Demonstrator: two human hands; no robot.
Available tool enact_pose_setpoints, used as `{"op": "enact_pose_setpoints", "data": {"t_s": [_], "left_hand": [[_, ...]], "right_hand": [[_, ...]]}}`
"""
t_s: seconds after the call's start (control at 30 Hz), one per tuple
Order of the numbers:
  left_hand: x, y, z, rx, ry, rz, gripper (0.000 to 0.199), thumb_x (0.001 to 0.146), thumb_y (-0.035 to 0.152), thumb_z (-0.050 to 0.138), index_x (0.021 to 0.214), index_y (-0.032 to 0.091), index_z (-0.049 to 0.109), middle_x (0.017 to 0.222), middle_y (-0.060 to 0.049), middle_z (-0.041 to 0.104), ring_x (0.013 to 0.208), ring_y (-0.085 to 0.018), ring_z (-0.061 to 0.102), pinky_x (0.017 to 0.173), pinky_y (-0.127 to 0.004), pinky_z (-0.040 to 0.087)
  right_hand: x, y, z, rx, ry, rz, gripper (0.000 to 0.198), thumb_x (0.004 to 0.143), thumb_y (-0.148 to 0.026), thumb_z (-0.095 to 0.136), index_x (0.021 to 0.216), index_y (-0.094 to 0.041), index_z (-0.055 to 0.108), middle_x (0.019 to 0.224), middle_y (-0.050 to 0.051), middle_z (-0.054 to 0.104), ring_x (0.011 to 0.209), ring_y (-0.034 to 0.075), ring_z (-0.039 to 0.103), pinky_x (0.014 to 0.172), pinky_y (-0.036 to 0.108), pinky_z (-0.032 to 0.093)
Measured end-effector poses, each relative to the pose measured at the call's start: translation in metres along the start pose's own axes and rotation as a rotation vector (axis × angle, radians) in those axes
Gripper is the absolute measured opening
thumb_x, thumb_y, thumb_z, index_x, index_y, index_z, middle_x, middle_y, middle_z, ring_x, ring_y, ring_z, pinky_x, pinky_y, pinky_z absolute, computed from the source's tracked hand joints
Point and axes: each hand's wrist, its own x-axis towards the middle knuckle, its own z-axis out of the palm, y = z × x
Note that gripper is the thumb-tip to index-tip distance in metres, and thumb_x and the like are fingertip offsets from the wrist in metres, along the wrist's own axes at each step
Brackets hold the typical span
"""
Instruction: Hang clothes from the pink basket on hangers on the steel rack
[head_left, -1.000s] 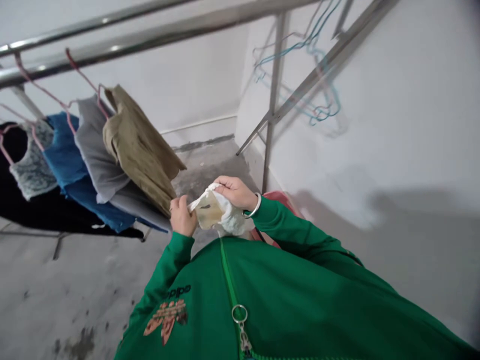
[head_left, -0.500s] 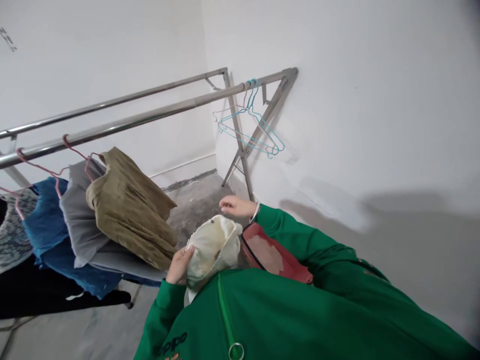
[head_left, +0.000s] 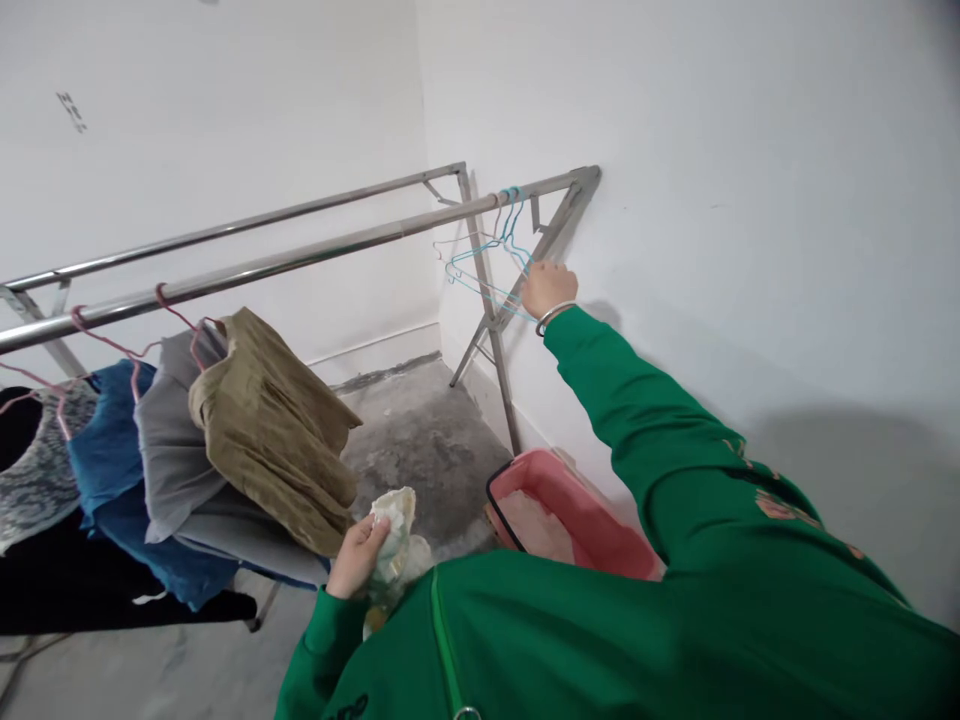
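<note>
My left hand (head_left: 355,558) is closed on the edge of a cream-white garment (head_left: 394,535), which hangs bunched in front of my jacket; what kind of garment it is does not show clearly. My right hand (head_left: 550,290) reaches out to the rack with curled fingers at the right end of a light blue hanger (head_left: 504,240). The hand covers that corner of the hanger. A few thin hangers, blue and pale pink, hook together over the rack's front bar (head_left: 352,240).
On the rack's left side hang an olive shirt (head_left: 277,430), a grey garment (head_left: 176,440), a blue garment (head_left: 112,430) and a patterned one (head_left: 37,490), on pink hangers. A pink basket (head_left: 600,520) stands on the floor by the right wall (head_left: 750,200).
My right hand has moved up and forward from beside the garment to the hangers. The garment now hangs from my left hand alone, more crumpled, and more of the pink basket shows.
</note>
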Motion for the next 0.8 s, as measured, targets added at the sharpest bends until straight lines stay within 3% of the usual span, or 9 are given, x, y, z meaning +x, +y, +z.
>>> {"op": "enact_pose_setpoints", "data": {"t_s": [0.13,0.23,0.33,0.47,0.6,0.7,0.8], "left_hand": [[-0.004,-0.004,-0.003,-0.002,-0.015,0.010,0.068,0.054,0.069,0.077,0.087,0.010,0.069,0.072,-0.007,0.070,0.066,-0.018,0.062,0.061,-0.025,0.046],[-0.007,-0.008,-0.004,0.014,-0.017,0.025,0.068,0.056,0.065,0.079,0.095,0.011,0.070,0.075,-0.007,0.071,0.069,-0.019,0.064,0.065,-0.026,0.048],[-0.011,-0.006,-0.003,0.014,-0.028,0.037,0.068,0.054,0.062,0.081,0.099,0.012,0.069,0.080,-0.007,0.073,0.074,-0.022,0.066,0.072,-0.029,0.051],[-0.015,0.001,0.000,0.047,-0.028,0.055,0.063,0.052,0.056,0.083,0.095,0.012,0.069,0.088,-0.009,0.073,0.085,-0.026,0.067,0.080,-0.034,0.053],[-0.013,0.003,0.001,0.143,0.042,0.084,0.056,0.054,0.055,0.079,0.089,0.012,0.070,0.082,-0.008,0.073,0.090,-0.027,0.067,0.081,-0.035,0.053],[-0.008,0.006,-0.001,0.216,0.095,0.113,0.052,0.057,0.056,0.074,0.087,0.012,0.071,0.079,-0.008,0.073,0.090,-0.028,0.067,0.079,-0.035,0.053],[-0.003,0.012,-0.005,0.327,0.167,0.145,0.050,0.058,0.055,0.066,0.083,0.013,0.071,0.078,-0.008,0.073,0.089,-0.029,0.066,0.079,-0.036,0.053]], "right_hand": [[0.014,0.004,0.014,-0.004,0.063,0.031,0.043,0.088,-0.030,0.056,0.121,-0.003,0.053,0.129,0.026,0.049,0.121,0.036,0.044,0.097,0.048,0.036],[0.021,0.008,0.024,0.039,-0.060,0.018,0.038,0.088,-0.030,0.055,0.117,-0.006,0.057,0.128,0.024,0.053,0.120,0.035,0.048,0.096,0.048,0.039],[0.024,0.008,0.034,0.123,-0.152,0.016,0.027,0.092,-0.026,0.046,0.104,-0.009,0.063,0.111,0.021,0.063,0.106,0.029,0.058,0.089,0.040,0.044],[0.030,0.003,0.044,0.404,0.008,0.039,0.027,0.092,-0.023,0.039,0.086,-0.014,0.063,0.092,0.014,0.067,0.092,0.023,0.059,0.085,0.035,0.046],[0.032,0.002,0.047,0.604,0.111,0.022,0.024,0.088,-0.022,0.042,0.070,-0.017,0.056,0.076,0.007,0.062,0.082,0.019,0.057,0.083,0.034,0.046],[0.007,0.009,0.050,0.695,0.115,-0.055,0.024,0.087,-0.026,0.045,0.065,-0.019,0.051,0.068,0.004,0.056,0.077,0.019,0.055,0.083,0.035,0.046],[-0.052,0.017,0.060,0.832,0.183,-0.143,0.030,0.090,-0.038,0.045,0.067,-0.019,0.050,0.066,0.002,0.052,0.071,0.017,0.053,0.078,0.035,0.047]]}}
